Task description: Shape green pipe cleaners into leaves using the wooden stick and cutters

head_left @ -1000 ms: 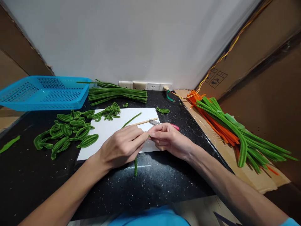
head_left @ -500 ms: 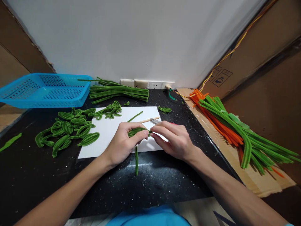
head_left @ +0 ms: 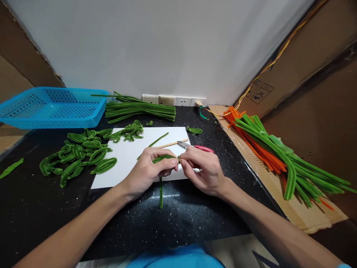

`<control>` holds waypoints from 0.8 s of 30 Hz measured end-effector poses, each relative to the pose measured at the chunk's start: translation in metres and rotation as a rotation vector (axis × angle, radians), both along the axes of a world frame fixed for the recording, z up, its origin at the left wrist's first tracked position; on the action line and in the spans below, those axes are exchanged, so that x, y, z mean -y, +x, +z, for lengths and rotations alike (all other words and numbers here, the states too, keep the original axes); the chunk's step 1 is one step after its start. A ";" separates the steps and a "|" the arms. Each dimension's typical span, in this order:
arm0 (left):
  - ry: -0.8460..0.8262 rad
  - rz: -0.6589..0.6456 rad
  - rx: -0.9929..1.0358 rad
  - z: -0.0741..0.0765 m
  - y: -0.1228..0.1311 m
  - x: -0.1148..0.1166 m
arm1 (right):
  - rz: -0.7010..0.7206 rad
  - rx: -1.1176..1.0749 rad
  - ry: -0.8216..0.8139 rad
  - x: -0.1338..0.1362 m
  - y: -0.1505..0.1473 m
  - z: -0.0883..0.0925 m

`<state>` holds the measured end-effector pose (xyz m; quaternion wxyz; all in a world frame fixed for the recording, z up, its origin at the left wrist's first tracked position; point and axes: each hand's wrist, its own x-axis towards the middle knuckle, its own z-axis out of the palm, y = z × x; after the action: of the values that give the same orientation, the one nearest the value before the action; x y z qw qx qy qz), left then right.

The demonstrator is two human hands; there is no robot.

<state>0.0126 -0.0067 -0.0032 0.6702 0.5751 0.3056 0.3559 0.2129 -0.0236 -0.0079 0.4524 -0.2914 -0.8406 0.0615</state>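
My left hand [head_left: 149,165] is closed round a leaf shape bent from green pipe cleaner [head_left: 163,158], thumb on top. At the leaf's right end, my right hand [head_left: 202,167] pinches its tip between thumb and forefinger; the fingers partly hide it. Both hands are above a white sheet [head_left: 111,175]. Just beyond them lie a wooden stick [head_left: 170,143], pliers with red handles [head_left: 203,148] and a straight green pipe cleaner [head_left: 158,139]. Another green stem [head_left: 161,193] points toward me from below my left hand.
Several pipe-cleaner leaves [head_left: 79,152] are heaped on the left, one leaf [head_left: 194,130] at the back right. Behind are a blue basket [head_left: 52,121], a green pipe-cleaner bundle [head_left: 139,111] and wall sockets [head_left: 182,101]. Orange [head_left: 259,149] and green stems [head_left: 306,167] lie on cardboard at right.
My right hand's fingers have curled in tighter at the leaf's tip, and more of the pliers' red handle shows. My left hand still holds the leaf.
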 end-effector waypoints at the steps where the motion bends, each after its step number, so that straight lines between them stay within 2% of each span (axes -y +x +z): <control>1: 0.024 0.013 0.002 0.000 0.000 0.000 | 0.013 -0.059 -0.064 0.001 -0.002 0.001; 5: 0.213 0.109 -0.051 0.002 0.001 0.003 | 0.034 -0.250 -0.340 0.006 -0.008 0.004; 8: 0.374 0.153 -0.114 0.008 0.000 0.007 | 0.100 -0.347 -0.539 0.007 -0.007 0.003; 13: 0.612 0.152 -0.144 0.011 -0.001 0.011 | 0.228 -0.357 -0.782 0.003 0.002 0.002; 16: 0.538 0.133 -0.164 0.009 0.000 0.008 | 0.206 -0.273 -0.731 -0.002 0.006 0.004; 20: 0.340 0.119 -0.157 0.007 0.000 0.001 | 0.081 -0.196 -0.534 -0.007 0.008 0.005; 24: 0.131 0.036 -0.067 0.004 -0.001 -0.006 | -0.053 -0.222 -0.461 -0.008 0.009 0.001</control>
<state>0.0114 -0.0012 0.0005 0.6141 0.6238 0.3142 0.3676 0.2224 -0.0153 -0.0066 0.4651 -0.4000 -0.7417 0.2713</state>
